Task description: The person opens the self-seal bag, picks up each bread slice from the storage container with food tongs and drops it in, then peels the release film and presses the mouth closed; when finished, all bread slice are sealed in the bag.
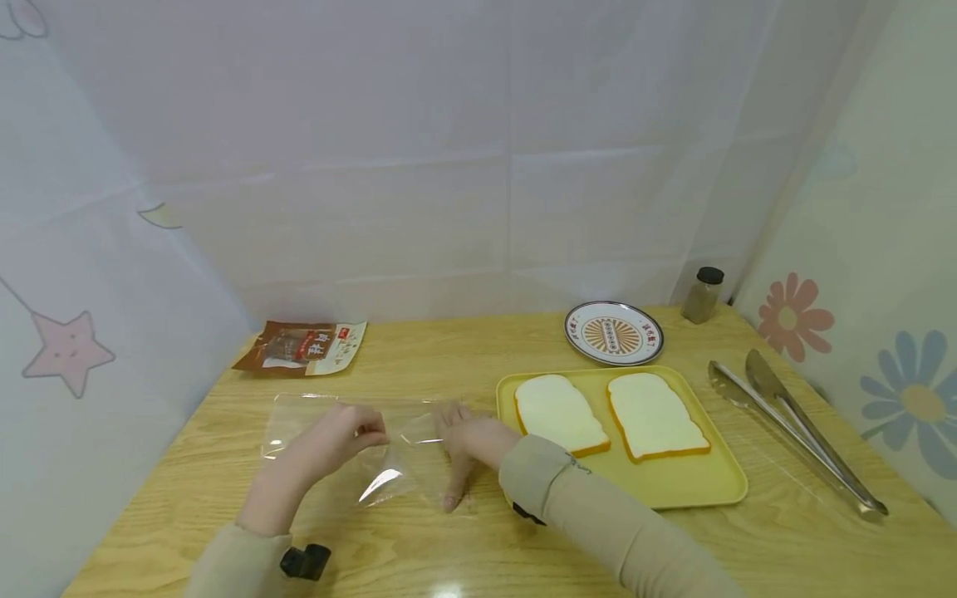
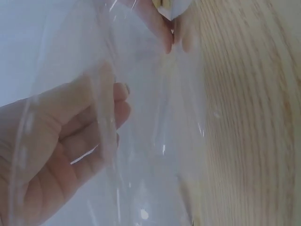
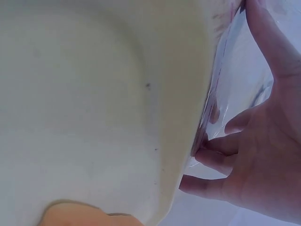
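Note:
A clear, shiny plastic sheet [image 1: 389, 482] lies on the table in front of me; whether it is one layer or a bag I cannot tell. My left hand [image 1: 336, 436] pinches it between thumb and curled fingers and holds part of it raised. Through the film [image 2: 150, 155], the left wrist view shows that hand's thumb and bent fingers. My right hand [image 1: 463, 444] rests with spread fingers on the sheet's right end, beside the yellow tray [image 1: 635, 490]. In the right wrist view, the right hand's fingers [image 3: 207, 186] reach to the tray's edge.
Two bread slices [image 1: 561, 411] [image 1: 658, 415] lie on the tray. Behind it is a patterned plate [image 1: 613, 332], with a black-lidded jar [image 1: 703, 295] to the right. Metal tongs [image 1: 800, 436] lie right of the tray. A brown food packet [image 1: 302, 349] sits at the back left.

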### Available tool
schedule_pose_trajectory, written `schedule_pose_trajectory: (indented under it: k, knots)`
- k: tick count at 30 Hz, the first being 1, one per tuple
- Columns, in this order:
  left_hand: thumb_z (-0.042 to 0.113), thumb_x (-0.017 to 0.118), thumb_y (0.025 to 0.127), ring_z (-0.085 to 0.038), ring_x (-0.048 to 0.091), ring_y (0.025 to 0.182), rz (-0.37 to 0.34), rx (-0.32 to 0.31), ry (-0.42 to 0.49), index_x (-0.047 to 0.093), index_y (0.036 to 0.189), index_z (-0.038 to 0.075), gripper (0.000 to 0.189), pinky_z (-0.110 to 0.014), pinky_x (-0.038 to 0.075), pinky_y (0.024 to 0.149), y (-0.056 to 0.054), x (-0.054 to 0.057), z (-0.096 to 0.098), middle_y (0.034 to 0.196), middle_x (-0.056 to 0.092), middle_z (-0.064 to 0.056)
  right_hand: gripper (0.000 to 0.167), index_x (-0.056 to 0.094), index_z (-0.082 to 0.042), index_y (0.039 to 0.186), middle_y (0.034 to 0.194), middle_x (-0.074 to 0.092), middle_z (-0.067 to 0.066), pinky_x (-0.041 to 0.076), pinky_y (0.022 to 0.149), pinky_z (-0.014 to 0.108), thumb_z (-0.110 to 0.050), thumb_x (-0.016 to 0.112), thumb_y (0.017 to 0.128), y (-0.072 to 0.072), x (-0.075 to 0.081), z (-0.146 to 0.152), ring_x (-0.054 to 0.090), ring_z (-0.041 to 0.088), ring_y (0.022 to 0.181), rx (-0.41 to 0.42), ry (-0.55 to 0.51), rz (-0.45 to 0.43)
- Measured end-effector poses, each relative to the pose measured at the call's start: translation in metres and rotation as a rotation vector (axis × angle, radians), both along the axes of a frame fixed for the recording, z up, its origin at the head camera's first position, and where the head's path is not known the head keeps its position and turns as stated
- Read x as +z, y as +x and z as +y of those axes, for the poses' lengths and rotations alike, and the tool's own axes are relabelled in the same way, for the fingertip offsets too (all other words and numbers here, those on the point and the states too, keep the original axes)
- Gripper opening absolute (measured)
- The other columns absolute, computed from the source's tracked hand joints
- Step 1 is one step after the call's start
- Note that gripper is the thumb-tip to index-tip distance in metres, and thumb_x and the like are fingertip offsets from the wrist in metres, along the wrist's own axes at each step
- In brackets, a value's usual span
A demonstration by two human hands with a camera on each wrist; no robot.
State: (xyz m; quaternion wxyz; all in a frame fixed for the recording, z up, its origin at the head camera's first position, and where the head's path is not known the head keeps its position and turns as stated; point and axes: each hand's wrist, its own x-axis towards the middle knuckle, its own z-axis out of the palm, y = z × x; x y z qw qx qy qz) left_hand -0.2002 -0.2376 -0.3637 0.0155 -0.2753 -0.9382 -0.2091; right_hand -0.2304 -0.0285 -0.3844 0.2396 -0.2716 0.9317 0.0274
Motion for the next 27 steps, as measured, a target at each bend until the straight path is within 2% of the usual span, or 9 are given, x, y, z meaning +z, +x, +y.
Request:
schedule_pose_trajectory:
  k: [8,15,17,21,24,27]
  knots:
    - [0.003,0.067,0.084,-0.002,0.053,0.065,0.018,0.018,0.058,0.066,0.079,0.008,0.007,-0.020,0.048,0.058,0.0027,0.0018,0.0012,0.075,0.066,0.000,0.135,0.009,-0.015,0.151,0.157,0.009,0.016,0.026,0.116,0.047,-0.068,0.080,0.050,-0.0021,0.0002,-0.0022,0.011,0.029,0.146,0.039,0.075,0.087]
    - [0.006,0.065,0.086,-0.014,0.063,0.072,-0.011,-0.003,0.143,0.067,0.081,0.008,0.005,-0.021,0.052,0.063,0.0035,0.0027,-0.0017,0.080,0.068,-0.004,0.134,0.010,-0.015,0.152,0.157,0.012,0.017,0.026,0.115,0.049,-0.070,0.078,0.050,-0.0007,0.0004,-0.0053,0.014,0.029,0.146,0.034,0.102,0.096]
    - [0.007,0.066,0.086,-0.013,0.063,0.071,-0.010,-0.002,0.146,0.067,0.081,0.008,0.006,-0.021,0.053,0.063,0.0033,0.0030,-0.0024,0.079,0.068,-0.003,0.135,0.009,-0.014,0.152,0.157,0.011,0.017,0.026,0.115,0.050,-0.070,0.078,0.050,-0.0004,0.0002,-0.0054,0.013,0.030,0.146,0.038,0.104,0.094]
    - [0.007,0.068,0.084,-0.010,0.060,0.068,-0.025,0.043,0.127,0.066,0.077,0.009,0.007,-0.020,0.051,0.060,0.0027,0.0007,-0.0014,0.075,0.066,0.000,0.135,0.009,-0.015,0.152,0.158,0.009,0.016,0.025,0.116,0.047,-0.068,0.079,0.050,0.0002,0.0006,-0.0026,0.011,0.029,0.146,0.044,0.100,0.074]
    - [0.006,0.069,0.082,-0.006,0.057,0.066,-0.008,0.064,0.101,0.065,0.075,0.011,0.010,-0.019,0.048,0.057,0.0021,-0.0028,0.0000,0.073,0.065,0.002,0.133,0.009,-0.014,0.153,0.159,0.007,0.013,0.022,0.118,0.042,-0.066,0.079,0.053,-0.0004,0.0006,-0.0008,0.007,0.028,0.147,0.062,0.078,0.054]
    - [0.003,0.070,0.081,-0.003,0.056,0.065,0.023,0.052,0.092,0.065,0.075,0.011,0.011,-0.020,0.048,0.056,0.0012,-0.0055,0.0003,0.071,0.064,0.004,0.127,0.011,-0.011,0.152,0.159,0.006,0.012,0.018,0.120,0.038,-0.063,0.079,0.059,-0.0022,0.0004,-0.0003,0.004,0.027,0.147,0.086,0.016,0.038]
